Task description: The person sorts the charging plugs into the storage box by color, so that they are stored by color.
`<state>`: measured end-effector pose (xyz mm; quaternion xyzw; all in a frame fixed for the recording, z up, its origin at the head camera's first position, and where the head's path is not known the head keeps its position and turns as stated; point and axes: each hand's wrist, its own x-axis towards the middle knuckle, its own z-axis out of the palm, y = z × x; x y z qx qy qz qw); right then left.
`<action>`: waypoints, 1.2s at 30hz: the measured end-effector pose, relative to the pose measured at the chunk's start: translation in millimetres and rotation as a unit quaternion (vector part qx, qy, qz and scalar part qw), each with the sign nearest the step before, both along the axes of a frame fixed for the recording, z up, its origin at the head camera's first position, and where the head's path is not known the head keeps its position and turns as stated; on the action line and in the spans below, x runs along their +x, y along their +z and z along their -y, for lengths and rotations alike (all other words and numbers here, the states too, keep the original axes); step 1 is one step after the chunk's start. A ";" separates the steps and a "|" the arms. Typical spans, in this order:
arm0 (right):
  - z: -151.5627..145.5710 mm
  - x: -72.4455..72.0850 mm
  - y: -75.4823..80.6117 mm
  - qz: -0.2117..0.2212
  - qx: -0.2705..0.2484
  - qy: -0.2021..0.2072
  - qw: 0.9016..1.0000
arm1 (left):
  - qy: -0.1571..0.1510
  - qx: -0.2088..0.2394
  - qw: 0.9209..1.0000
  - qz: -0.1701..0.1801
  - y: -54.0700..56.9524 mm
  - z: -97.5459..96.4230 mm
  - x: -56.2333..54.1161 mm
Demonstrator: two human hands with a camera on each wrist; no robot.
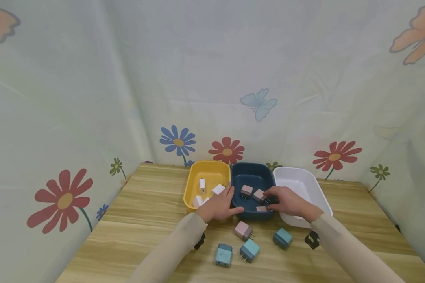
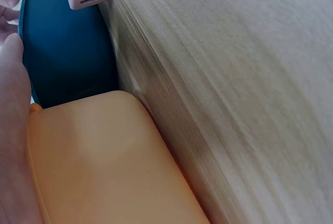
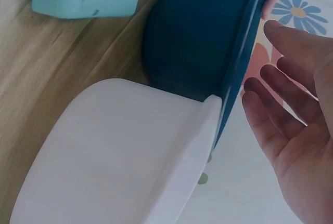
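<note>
My left hand (image 1: 217,205) lies over the yellow bin's (image 1: 191,184) right front edge, its fingers extended and its thumb across the blue bin's (image 1: 253,169) front rim. My right hand (image 1: 289,202) is above the blue bin's right side; in the right wrist view its fingers are loosely bent, with nothing between them. Inside the blue bin are pink-and-grey plug chargers (image 1: 246,190), one close to the right fingertips. White chargers (image 1: 202,184) lie in the yellow bin, partly hidden by my left hand.
A white bin (image 1: 302,179) stands right of the blue one, partly beneath my right hand. In front of the bins, a pink charger (image 1: 243,230) and teal chargers (image 1: 249,250) lie on the wooden table (image 1: 138,228). A flowered cloth (image 1: 205,78) hangs behind.
</note>
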<state>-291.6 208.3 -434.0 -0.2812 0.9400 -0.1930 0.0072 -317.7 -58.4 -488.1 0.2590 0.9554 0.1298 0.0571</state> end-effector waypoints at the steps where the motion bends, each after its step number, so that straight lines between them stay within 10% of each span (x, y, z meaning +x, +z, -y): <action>1: -0.3 1.4 0.7 -0.004 0.001 0.004 1.000 | -0.001 0.001 1.000 0.001 0.2 0.3 0.2; 36: 35.7 44.3 -14.3 -0.013 0.055 0.122 0.991 | -0.007 -0.020 1.000 -0.009 -2.8 -1.4 -2.9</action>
